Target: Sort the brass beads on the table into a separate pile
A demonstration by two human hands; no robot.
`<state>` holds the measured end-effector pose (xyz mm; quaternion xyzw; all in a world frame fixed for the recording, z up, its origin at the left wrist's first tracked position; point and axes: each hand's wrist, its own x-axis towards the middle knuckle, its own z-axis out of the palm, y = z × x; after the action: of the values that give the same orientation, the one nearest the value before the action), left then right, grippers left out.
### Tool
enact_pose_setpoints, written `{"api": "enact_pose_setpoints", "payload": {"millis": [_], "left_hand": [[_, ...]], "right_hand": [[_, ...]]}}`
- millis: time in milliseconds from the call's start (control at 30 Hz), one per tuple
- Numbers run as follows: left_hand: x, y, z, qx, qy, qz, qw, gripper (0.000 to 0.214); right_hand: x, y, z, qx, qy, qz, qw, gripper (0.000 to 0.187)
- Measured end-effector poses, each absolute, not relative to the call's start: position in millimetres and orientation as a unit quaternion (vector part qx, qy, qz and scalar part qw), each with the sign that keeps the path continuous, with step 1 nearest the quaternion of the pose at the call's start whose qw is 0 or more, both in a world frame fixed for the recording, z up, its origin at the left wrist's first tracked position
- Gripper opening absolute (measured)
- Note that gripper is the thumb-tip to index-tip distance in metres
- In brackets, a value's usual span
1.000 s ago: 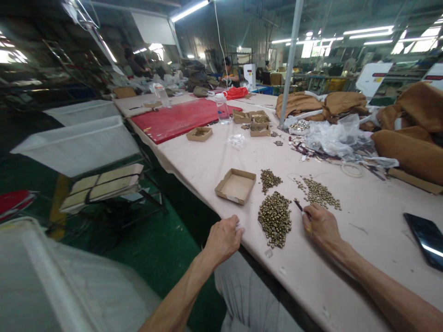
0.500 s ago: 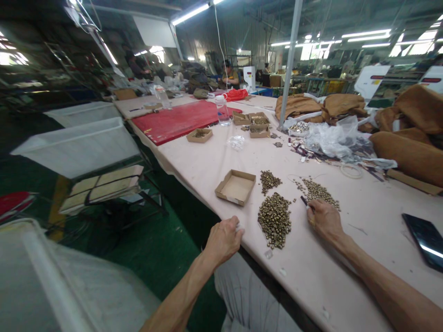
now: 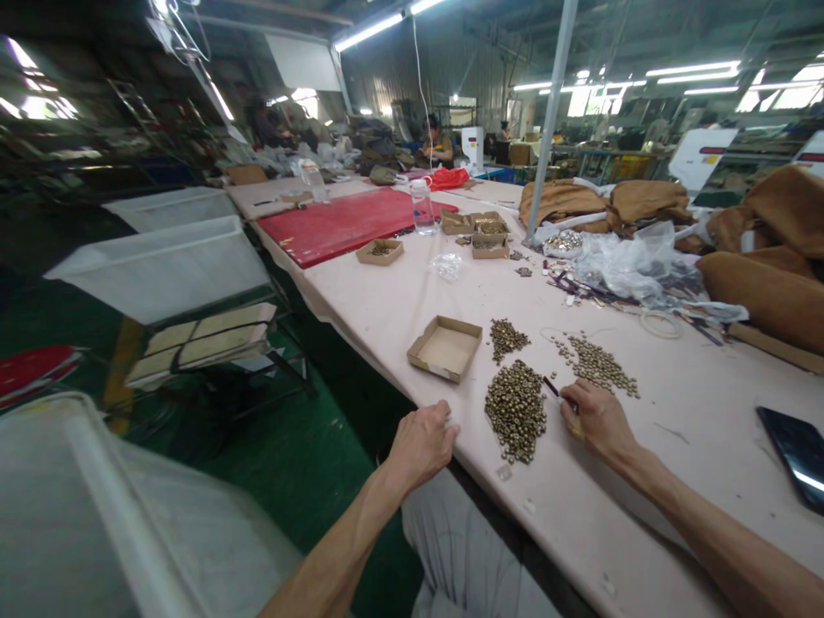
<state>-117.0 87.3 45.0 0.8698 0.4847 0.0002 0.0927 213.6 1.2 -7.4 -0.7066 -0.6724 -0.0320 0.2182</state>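
My right hand point(image 3: 596, 416) pinches a short, thin dark stick-like tool point(image 3: 551, 388), its exact kind unclear. The tool's tip points at the right edge of a large heap of small bronze-coloured metal studs point(image 3: 515, 408). Just beyond that hand, more flat studs point(image 3: 602, 365) lie spread out. A smaller heap of studs point(image 3: 507, 339) sits behind the large one. My left hand point(image 3: 423, 442) rests at the table's near edge with its fingers curled; something small and pale shows at its fingertips. A shallow cardboard box point(image 3: 444, 372) stands between the left hand and the small heap.
A phone point(image 3: 795, 451) lies at right. Farther back are small cardboard boxes point(image 3: 490, 246), a water bottle point(image 3: 423, 206), a red sheet point(image 3: 348, 225), plastic bags point(image 3: 644, 266) and brown fabric point(image 3: 766, 287). A metal pole point(image 3: 548, 129) rises from the table. White bins point(image 3: 160, 270) stand left.
My right hand has shifted left with the dark tool, away from the spread studs and closer to the large heap. My left hand stays at the table edge. The view has turned slightly left.
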Motion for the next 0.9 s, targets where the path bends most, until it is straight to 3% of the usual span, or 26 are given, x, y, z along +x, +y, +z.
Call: {"api": "enact_pose_setpoints", "payload": {"millis": [900], "left_hand": [[-118.5,88.9,42.9,0.873,0.480,0.001,0.084,0.022]], "right_hand": [[208.6,7.9,-13.4,-0.725,-0.657,-0.023,0.203,0.022]]}}
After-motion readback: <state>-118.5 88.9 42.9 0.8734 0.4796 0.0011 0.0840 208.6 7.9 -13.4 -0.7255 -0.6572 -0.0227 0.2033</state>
